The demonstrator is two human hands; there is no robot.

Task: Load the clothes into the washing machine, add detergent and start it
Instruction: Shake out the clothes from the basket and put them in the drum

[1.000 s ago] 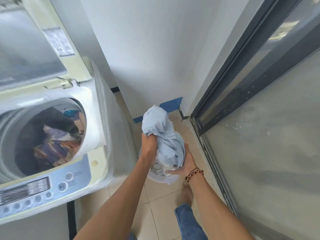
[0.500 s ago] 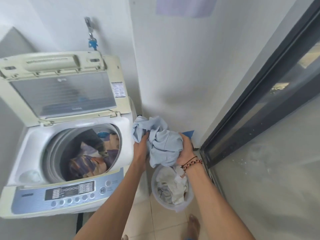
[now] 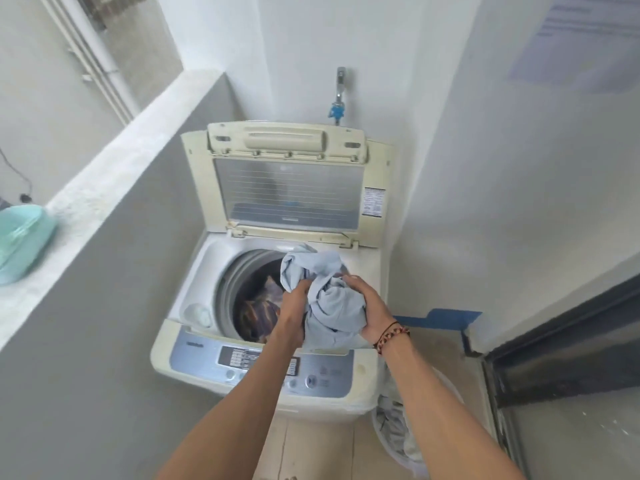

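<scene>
The clothes in play right now are one bunched pale blue garment (image 3: 332, 299), held above the right side of the open drum. The left hand (image 3: 294, 303) has its fingers curled into the folds on the near left of the bundle, and the right hand (image 3: 370, 306), with a beaded bracelet (image 3: 393, 336) at the wrist, wraps round it from the right; both are clamped on the cloth. The lower edge of the garment hangs over the front rim of the tub, just above the control panel (image 3: 263, 362).

Around the hands, the washing machine (image 3: 194, 355) stands with its lid (image 3: 287, 188) tipped upright against the wall, and darker patterned laundry (image 3: 258, 311) already lies in the drum. A laundry basket (image 3: 398, 434) on the floor to the right of the machine holds more light pieces. A teal tub (image 3: 24, 240) sits on the ledge to the left, a tap (image 3: 340, 93) on the wall behind.

Loading looks to be the step in hand, partway through. The next move, I'd judge, calls for shifting the bundle left over the opening and letting go with both hands so it drops clear of the rim, then reaching back to the basket. No detergent that I can recognise is in sight.
</scene>
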